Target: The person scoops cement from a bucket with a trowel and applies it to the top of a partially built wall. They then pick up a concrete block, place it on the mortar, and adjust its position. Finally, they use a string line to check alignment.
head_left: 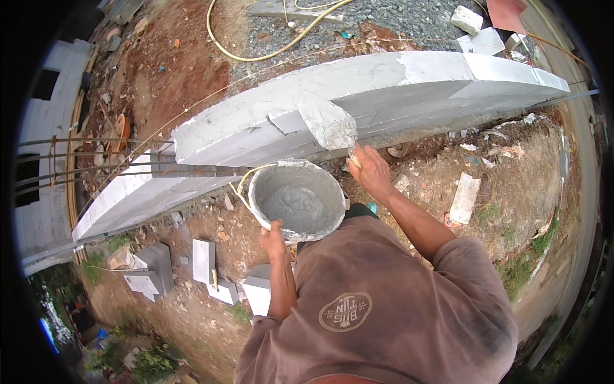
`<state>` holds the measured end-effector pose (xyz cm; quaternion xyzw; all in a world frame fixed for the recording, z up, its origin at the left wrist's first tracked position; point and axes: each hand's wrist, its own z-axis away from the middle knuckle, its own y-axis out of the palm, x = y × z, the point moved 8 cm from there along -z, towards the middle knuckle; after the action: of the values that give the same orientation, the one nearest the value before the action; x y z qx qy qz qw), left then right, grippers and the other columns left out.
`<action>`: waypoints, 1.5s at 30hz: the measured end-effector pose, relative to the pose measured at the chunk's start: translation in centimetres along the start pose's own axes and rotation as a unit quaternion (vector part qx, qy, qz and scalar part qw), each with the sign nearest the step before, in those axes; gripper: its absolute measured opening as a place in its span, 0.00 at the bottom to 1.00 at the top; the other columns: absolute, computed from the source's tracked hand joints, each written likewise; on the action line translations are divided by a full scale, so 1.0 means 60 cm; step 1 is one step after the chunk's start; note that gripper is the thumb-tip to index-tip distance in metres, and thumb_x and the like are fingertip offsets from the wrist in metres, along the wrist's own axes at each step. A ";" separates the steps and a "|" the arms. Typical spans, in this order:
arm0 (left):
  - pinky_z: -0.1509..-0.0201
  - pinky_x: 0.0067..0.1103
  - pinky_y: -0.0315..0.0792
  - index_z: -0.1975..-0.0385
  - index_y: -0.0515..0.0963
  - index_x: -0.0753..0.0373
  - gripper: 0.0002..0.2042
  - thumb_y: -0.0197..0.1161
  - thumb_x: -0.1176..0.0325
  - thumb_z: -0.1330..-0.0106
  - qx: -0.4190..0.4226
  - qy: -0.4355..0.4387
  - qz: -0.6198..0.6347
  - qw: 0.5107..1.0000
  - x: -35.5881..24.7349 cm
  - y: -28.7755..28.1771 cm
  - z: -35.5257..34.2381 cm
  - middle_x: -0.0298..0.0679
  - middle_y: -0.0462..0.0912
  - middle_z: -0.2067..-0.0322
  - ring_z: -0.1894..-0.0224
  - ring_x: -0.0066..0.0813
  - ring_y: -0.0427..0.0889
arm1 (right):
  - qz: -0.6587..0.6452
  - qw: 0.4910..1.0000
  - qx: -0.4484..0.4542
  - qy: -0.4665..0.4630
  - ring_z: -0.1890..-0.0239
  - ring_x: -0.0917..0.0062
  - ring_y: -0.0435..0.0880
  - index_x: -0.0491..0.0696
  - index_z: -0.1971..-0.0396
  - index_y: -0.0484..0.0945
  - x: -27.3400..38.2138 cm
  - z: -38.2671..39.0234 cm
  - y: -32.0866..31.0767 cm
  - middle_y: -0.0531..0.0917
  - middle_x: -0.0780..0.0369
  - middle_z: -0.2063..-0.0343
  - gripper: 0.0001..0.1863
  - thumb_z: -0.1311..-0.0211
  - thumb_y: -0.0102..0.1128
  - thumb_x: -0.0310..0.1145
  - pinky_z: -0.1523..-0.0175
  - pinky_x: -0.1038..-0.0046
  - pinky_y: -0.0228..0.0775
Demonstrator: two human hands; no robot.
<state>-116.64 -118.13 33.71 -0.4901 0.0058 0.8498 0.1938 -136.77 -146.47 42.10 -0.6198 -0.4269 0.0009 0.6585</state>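
A low wall of pale blocks (422,73) crosses the view, grey mortar spread along much of its top. My right hand (368,168) grips the handle of a trowel, whose blade (325,118), coated in grey mortar, is over the near edge of the wall's top. My left hand (272,237) holds the lower left rim of a round bucket (288,201) of wet grey mortar, with a pale handle at its left side. The bucket is in front of my body, just below the wall.
Rebar (64,166) sticks out near the wall's left end, beside another block section (109,205). Loose blocks (150,272) lie on the dirt at lower left. Behind the wall are gravel (384,29), a looped hose (256,57) and an orange object (121,131).
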 end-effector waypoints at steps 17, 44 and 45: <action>0.80 0.17 0.58 0.79 0.74 0.63 0.02 0.59 0.75 0.48 0.051 0.050 0.014 0.997 -0.058 0.058 0.038 0.25 0.70 0.83 0.82 0.12 0.63 | 0.069 0.853 0.517 -0.020 0.63 0.55 0.81 0.37 0.70 0.78 0.034 0.091 0.261 0.80 0.45 0.64 0.19 0.46 0.48 0.39 0.54 0.59 0.71; 0.76 0.17 0.58 0.76 0.73 0.64 0.04 0.60 0.73 0.50 0.054 0.023 0.046 0.997 -0.029 0.058 -0.007 0.26 0.68 0.81 0.79 0.15 0.63 | 0.150 0.982 0.097 0.067 0.55 0.52 0.76 0.37 0.52 0.71 -0.052 -0.100 -0.205 0.77 0.43 0.58 0.24 0.39 0.46 0.41 0.51 0.57 0.67; 0.75 0.17 0.58 0.76 0.73 0.64 0.05 0.61 0.73 0.50 0.056 0.013 0.051 0.997 -0.029 0.057 -0.004 0.26 0.68 0.81 0.78 0.15 0.63 | 0.145 0.984 0.098 0.043 0.56 0.51 0.76 0.38 0.52 0.71 -0.035 -0.106 -0.192 0.77 0.44 0.59 0.23 0.39 0.46 0.41 0.51 0.57 0.67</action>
<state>-116.79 -121.89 34.41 -0.4883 0.0809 0.8506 0.1776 -140.62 -155.47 51.16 -0.6071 -0.3013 0.1117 0.7268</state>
